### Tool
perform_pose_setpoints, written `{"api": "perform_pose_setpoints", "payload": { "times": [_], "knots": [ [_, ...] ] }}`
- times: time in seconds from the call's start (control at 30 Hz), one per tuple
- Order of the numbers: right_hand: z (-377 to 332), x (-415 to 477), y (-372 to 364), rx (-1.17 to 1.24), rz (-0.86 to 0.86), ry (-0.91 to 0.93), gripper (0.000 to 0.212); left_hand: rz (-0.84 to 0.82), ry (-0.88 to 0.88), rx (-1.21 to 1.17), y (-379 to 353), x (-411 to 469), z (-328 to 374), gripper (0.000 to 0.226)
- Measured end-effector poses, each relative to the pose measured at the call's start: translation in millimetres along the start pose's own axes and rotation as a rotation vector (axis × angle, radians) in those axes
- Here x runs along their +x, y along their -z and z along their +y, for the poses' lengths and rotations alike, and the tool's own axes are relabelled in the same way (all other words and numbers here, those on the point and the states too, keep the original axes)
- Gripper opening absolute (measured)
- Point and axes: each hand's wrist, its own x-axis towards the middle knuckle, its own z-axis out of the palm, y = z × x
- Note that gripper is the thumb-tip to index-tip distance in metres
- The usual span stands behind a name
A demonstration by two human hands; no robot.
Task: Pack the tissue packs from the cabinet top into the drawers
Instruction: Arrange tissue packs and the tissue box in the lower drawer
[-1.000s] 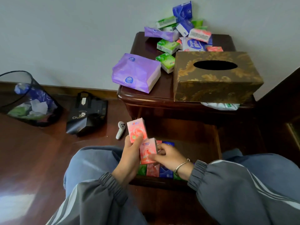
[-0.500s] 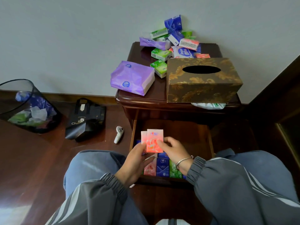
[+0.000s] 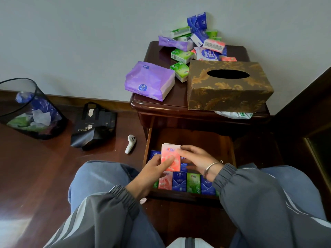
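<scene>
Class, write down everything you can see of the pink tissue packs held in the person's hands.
The pink tissue packs look like a small stack, with layered edges showing at the top. The wrap is glossy plastic with a pale rose print and a small logo near the top. They stand upright, facing the camera, above the open drawer and the row of packs inside. The left hand grips the lower left, thumb across the front; the right hand pinches the right edge.

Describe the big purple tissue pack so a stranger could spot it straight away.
Start at the dark wooden cabinet against the wall, above the open drawer. On its front left corner, left of the gold-patterned tissue box, lies the big purple tissue pack. It is far larger than the small packs piled behind it, and bears a round blue logo.
</scene>
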Motion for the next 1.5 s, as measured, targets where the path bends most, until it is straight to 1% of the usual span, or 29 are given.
{"api": "perform_pose_setpoints", "payload": {
  "times": [0.07,0.17,0.23,0.27,0.3,0.33,0.37,0.43,0.47,0.5,0.57,0.6,0.7,0.77,0.83,0.93,1.0,1.1,1.2,1.3,1.37,1.5],
  "knots": [
    [3.1,5.6,4.0,0.006,-0.023,-0.017,0.028,-0.001,-0.043,0.097,-2.6,1.3,-0.8,0.059],
    [9.5,12.9,9.7,0.023,-0.038,-0.017,0.041,-0.013,-0.052,0.191,-4.0,6.1,-4.0,0.073],
    [14.8,18.5,18.0,0.05,-0.056,-0.028,0.043,-0.028,-0.06,0.276,-3.2,9.6,-6.6,0.087],
    [18.4,21.9,23.9,0.061,-0.044,-0.039,0.042,-0.007,-0.076,0.327,-1.9,11.7,-7.9,0.096],
    [23.2,26.0,30.7,0.064,-0.004,-0.049,0.043,0.053,-0.088,0.378,0.7,14.5,-8.8,0.103],
    [28.6,30.5,38.1,0.06,0.062,-0.059,0.045,0.155,-0.094,0.413,5.8,18.5,-9.9,0.102],
    [35.4,35.3,45.7,0.058,0.138,-0.074,0.046,0.289,-0.106,0.44,12.7,23.4,-11.7,0.092],
    [49.3,44.1,59.5,0.072,0.245,-0.117,0.044,0.548,-0.111,0.574,29.8,32.0,-17.2,0.066],
    [55.1,48.4,65.2,0.075,0.273,-0.135,0.043,0.619,-0.07,0.643,36.9,34.7,-19.5,0.063],
    [60.5,53.0,70.5,0.084,0.298,-0.145,0.042,0.654,-0.006,0.676,42.6,36.6,-22.2,0.065],
    [69.3,63.0,78.3,0.131,0.353,-0.142,0.037,0.662,0.127,0.66,47.9,40.0,-27.7,0.068],
    [71.8,67.8,80.4,0.144,0.376,-0.135,0.033,0.656,0.175,0.648,48.4,42.6,-31.1,0.065],
    [76.1,81.8,82.3,0.095,0.4,-0.121,0.029,0.569,0.259,0.565,44.8,50.1,-37.8,0.047],
    [79.2,91.2,81.6,-0.001,0.395,-0.126,0.031,0.511,0.274,0.488,41.1,51.9,-39.8,0.041],
    [82.5,99.7,80.8,-0.114,0.365,-0.146,0.033,0.499,0.273,0.472,40.2,52.3,-39.6,0.038],
    [88.8,109.5,79.0,-0.292,0.256,-0.212,0.04,0.476,0.277,0.44,42.6,52.0,-39.8,0.031],
    [93.9,113.6,78.3,-0.357,0.205,-0.25,0.044,0.457,0.288,0.423,44.1,51.3,-40.1,0.025],
    [96.0,116.4,76.6,-0.441,0.19,-0.186,0.037,0.444,0.302,0.396,45.1,50.5,-38.0,0.021],
    [95.6,117.7,74.7,-0.555,0.247,-0.062,0.046,0.431,0.313,0.383,44.7,50.7,-36.4,0.022],
    [96.8,115.1,72.0,-0.607,0.24,0.025,0.039,0.436,0.316,0.387,43.5,51.5,-36.0,0.022],
    [99.5,113.4,69.5,-0.646,0.203,0.032,0.035,0.447,0.309,0.387,42.6,51.9,-35.8,0.023],
    [99.5,112.1,67.2,-0.694,0.208,0.033,0.034,0.445,0.304,0.395,41.2,49.9,-33.7,0.022]
  ]
}}
